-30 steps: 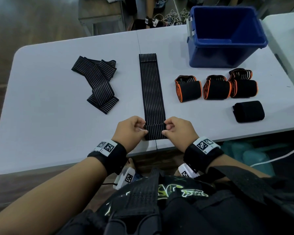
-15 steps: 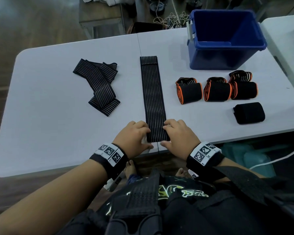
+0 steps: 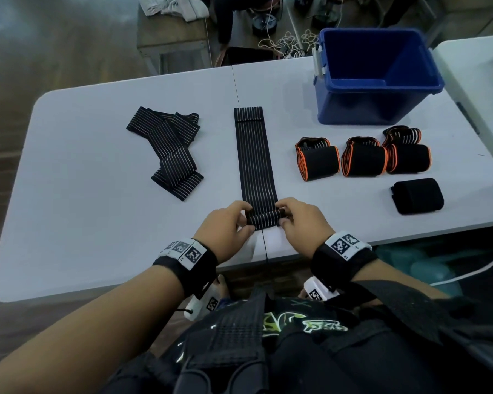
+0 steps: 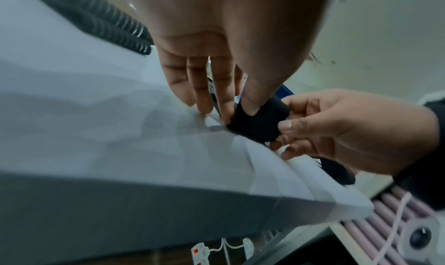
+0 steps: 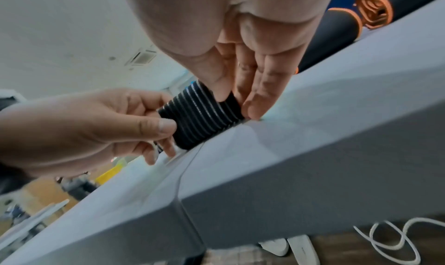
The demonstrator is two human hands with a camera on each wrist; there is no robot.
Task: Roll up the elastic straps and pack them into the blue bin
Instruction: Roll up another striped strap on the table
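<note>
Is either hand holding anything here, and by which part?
Both hold the striped strap by its rolled near end: the left hand pinches the roll's left end, the right hand its right end. The rest lies flat on the table.

From my head view I can't see inside the roll (image 3: 265, 218), whose ends my left hand (image 3: 225, 228) and right hand (image 3: 303, 223) cover, nor the blue bin's (image 3: 376, 106) floor.
</note>
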